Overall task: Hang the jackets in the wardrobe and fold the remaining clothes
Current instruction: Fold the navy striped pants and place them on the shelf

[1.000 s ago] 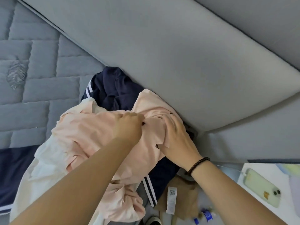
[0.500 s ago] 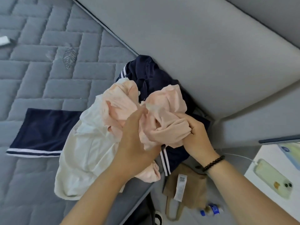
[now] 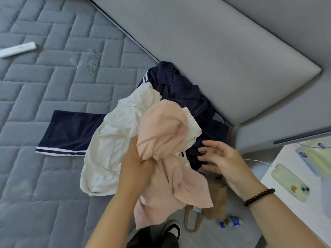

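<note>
Fingers of the left hand (image 3: 136, 169) are clenched on a bunched pink garment (image 3: 166, 151), lifted above the mattress (image 3: 53, 97); the right hand (image 3: 222, 161) is spread, holding nothing. Soft, light, limp cloth is judged; shoulder seams are recommended as hold points.

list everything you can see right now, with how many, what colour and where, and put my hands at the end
pink garment: 1, pale pink, bunched in the left hand
white garment: 1, white, on the mattress under the pink one
folded shorts: 1, navy with white stripes, flat on the mattress
navy clothing: 1 heap, against the headboard
mattress: 1, grey quilted
phone: 1, pale green, on the white table
left hand: grips the pink garment
right hand: open, holds nothing
</note>
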